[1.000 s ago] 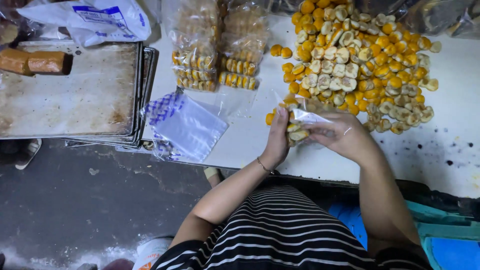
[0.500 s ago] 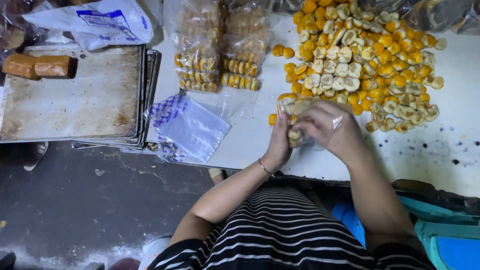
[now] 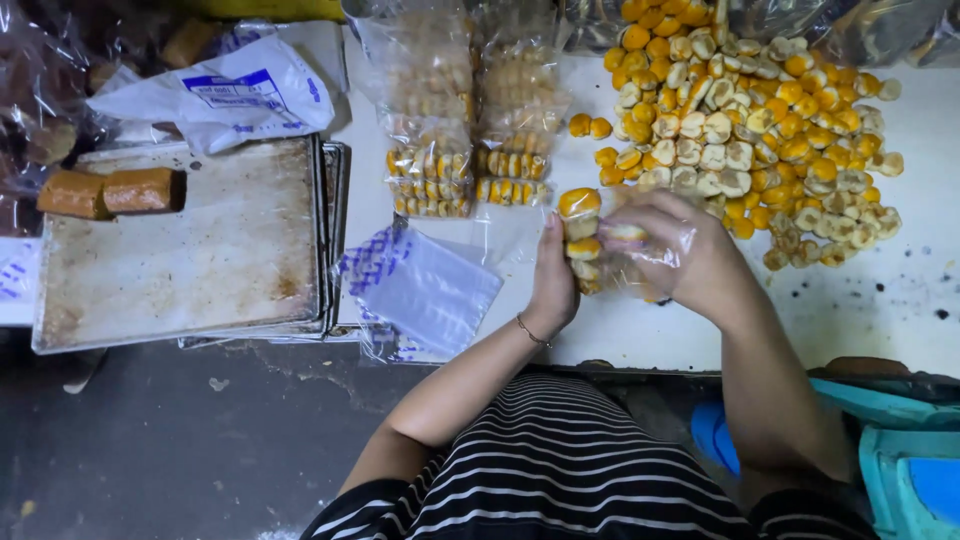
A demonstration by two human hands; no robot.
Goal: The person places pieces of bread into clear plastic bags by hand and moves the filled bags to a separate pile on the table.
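My left hand (image 3: 553,283) steadies a short stack of small round yellow pastries (image 3: 581,232) at the table's front edge. My right hand (image 3: 688,252) grips a clear plastic bag (image 3: 640,262) wrapped around that stack. A large heap of the same yellow and pale pastries (image 3: 760,130) lies just behind my right hand. Two filled clear bags of pastries (image 3: 470,150) lie to the left of the stack.
A pile of empty clear bags (image 3: 425,288) lies on the white table (image 3: 900,310) left of my hands. Stacked metal baking trays (image 3: 190,250) with two brown loaves (image 3: 110,192) sit far left. A white plastic bag (image 3: 225,95) lies behind them. Blue bins (image 3: 910,470) stand lower right.
Both hands have shifted slightly away from my body with the bag, and the pastry stack now stands more upright between them.
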